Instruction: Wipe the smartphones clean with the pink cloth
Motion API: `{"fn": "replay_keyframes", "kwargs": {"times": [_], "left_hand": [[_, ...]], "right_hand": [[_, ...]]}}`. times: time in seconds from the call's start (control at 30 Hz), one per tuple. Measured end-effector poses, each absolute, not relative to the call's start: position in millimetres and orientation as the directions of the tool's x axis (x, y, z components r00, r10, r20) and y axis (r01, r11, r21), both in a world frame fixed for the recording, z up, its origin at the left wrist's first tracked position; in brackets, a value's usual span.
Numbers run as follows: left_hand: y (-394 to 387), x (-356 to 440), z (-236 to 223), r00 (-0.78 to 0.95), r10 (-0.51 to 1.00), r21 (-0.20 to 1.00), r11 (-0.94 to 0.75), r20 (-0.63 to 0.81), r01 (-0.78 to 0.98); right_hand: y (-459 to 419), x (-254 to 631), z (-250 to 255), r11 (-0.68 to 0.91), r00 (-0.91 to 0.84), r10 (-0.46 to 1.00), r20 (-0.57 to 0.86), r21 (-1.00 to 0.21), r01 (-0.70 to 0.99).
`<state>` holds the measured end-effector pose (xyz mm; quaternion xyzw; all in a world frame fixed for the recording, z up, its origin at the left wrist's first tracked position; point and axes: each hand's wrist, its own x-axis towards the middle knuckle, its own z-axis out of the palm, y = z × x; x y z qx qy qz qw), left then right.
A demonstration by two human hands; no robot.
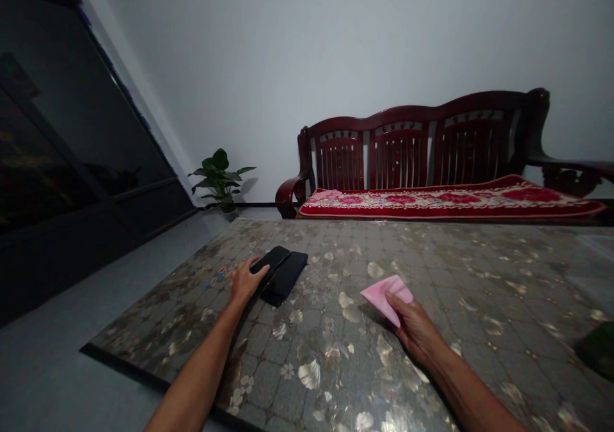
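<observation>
My left hand (245,280) is closed around the edge of a black phone (275,257), thumb on its upper face. That phone is slightly tilted, beside a second dark phone (286,280) with a purplish edge that lies flat on the table (336,361). I cannot tell whether the two phones touch. A folded pink cloth (384,291) is pinched between the thumb and fingers of my right hand (413,326), just above the tabletop. Small colourful pieces (218,278), too small to name, lie left of my left hand.
Behind the table stands a dark red wooden bench (396,153) with a red patterned cover (432,200). A potted plant (220,179) is on the floor at the back left. Dark glass panels (62,118) line the left side. A dark green object (597,350) sits at the right edge.
</observation>
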<state>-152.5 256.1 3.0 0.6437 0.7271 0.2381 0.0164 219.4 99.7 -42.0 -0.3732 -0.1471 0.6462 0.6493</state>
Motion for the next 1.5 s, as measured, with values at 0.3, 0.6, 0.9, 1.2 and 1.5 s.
{"fn": "replay_keyframes", "kwargs": {"times": [0.3,0.6,0.9,1.2,1.5], "left_hand": [[214,-98,8,0.013,0.987,0.144,-0.036,0.158,0.989],[225,-79,10,-0.040,0.999,0.020,0.041,-0.021,0.999],[234,-73,24,-0.089,0.994,-0.010,0.089,-0.068,0.996],[244,-75,21,-0.114,0.980,0.030,0.120,-0.162,0.992],[248,-80,25,-0.149,0.984,0.202,0.167,-0.099,0.965]], "right_hand": [[101,219,-38,-0.107,0.125,0.946,-0.301,-0.650,-0.753],[100,218,-39,-0.087,0.132,0.951,-0.281,-0.649,-0.756],[103,217,-43,-0.095,0.119,0.951,-0.284,-0.638,-0.764],[104,215,-42,-0.053,0.138,0.959,-0.248,-0.634,-0.771],[105,215,-42,-0.070,0.128,0.957,-0.258,-0.640,-0.765]]}}
